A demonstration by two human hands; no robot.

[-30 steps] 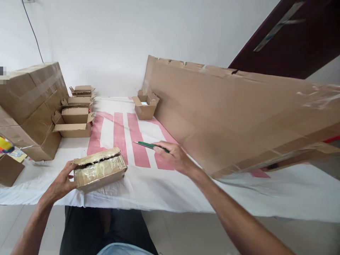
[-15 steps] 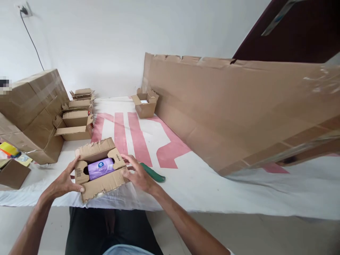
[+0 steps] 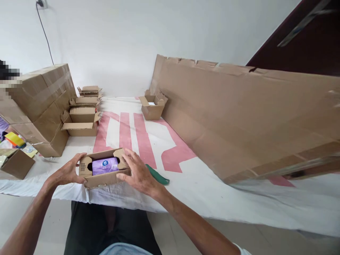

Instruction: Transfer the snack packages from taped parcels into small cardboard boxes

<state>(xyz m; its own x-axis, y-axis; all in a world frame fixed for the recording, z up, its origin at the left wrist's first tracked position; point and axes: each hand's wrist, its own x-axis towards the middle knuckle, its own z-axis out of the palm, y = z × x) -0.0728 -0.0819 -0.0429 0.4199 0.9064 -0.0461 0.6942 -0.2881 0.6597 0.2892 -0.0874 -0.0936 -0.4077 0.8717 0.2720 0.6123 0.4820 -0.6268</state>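
A small cardboard box (image 3: 101, 179) sits near the front edge of the white and pink cloth, its flaps open. Inside lies a purple packet (image 3: 105, 165). My left hand (image 3: 67, 173) grips the box's left end. My right hand (image 3: 136, 173) holds its right end, fingers over the flap. A green-handled cutter (image 3: 158, 175) lies on the cloth just right of my right hand, partly hidden by it.
Large taped cartons (image 3: 39, 106) stand at the left with several small open boxes (image 3: 82, 120) beside them. Another small open box (image 3: 153, 106) sits at the back. A long cardboard sheet (image 3: 247, 117) leans across the right. A small box (image 3: 16, 163) is at far left.
My right hand put the green cutter down on the cloth and came to the box. The box's taped flaps are now open, showing the purple packet.
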